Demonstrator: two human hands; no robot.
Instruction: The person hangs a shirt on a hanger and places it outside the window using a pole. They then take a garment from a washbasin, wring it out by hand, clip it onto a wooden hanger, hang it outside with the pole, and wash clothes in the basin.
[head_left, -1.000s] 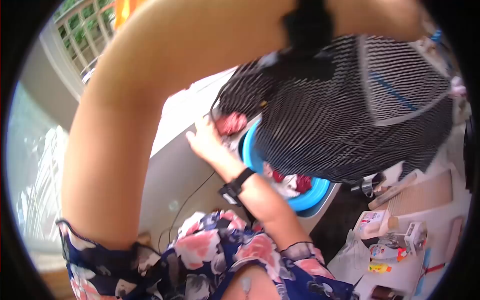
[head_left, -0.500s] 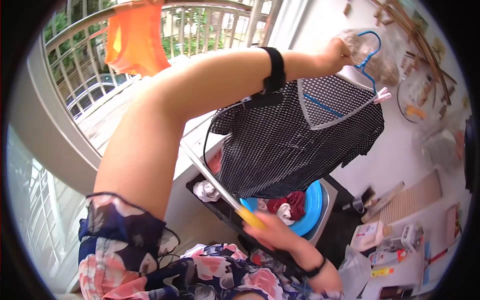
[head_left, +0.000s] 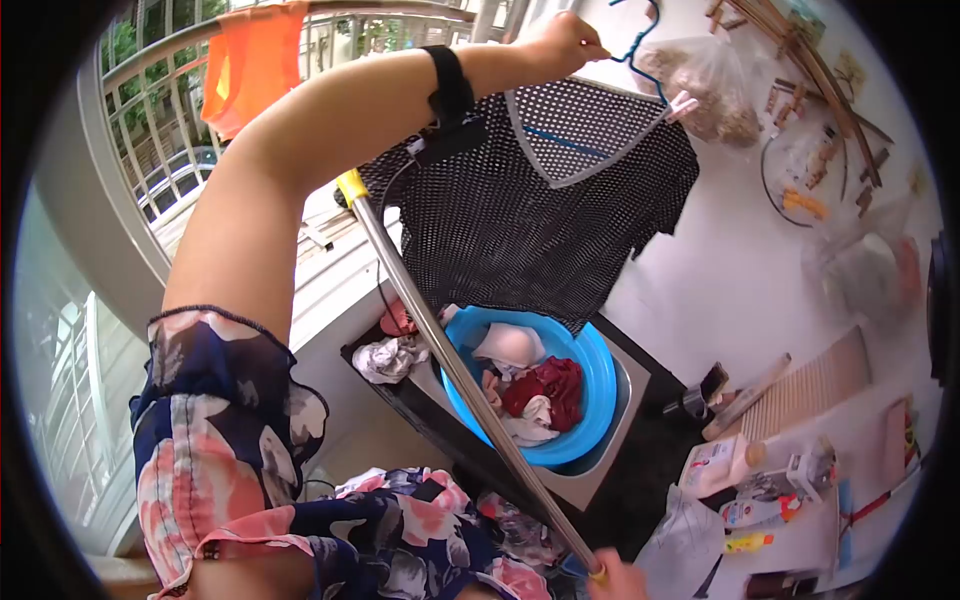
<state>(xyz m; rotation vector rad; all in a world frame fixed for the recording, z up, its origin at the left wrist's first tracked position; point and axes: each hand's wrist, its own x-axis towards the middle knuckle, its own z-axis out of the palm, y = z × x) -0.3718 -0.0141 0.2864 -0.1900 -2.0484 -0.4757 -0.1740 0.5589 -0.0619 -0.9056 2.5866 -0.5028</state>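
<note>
My left hand (head_left: 568, 45) is raised at the top, its fingers pinched on the blue hanger (head_left: 634, 48) beside the hook. From the hanger hangs a black mesh top (head_left: 510, 225) with a grey V-neck, and a pink clothespin (head_left: 682, 106) sits at its shoulder. My right hand (head_left: 620, 577), partly cut off at the bottom edge, is closed on the lower end of a metal pole (head_left: 445, 345). The pole slants up to the left and ends in a yellow tip (head_left: 350, 187). It crosses in front of a blue basin (head_left: 603, 390) holding white and dark red clothes.
The basin stands in a grey sink (head_left: 625, 415) on a black surface. White cloth (head_left: 388, 360) lies to its left. A washboard (head_left: 818, 390), brush and bottles are at right. Orange cloth (head_left: 255, 70) hangs on the railing; plastic bags (head_left: 715, 85) hang on the wall.
The pole has come into view, and my right hand has moved from its yellow part to its lower end. The top and my left hand shifted left and up in view, uncovering the basin.
</note>
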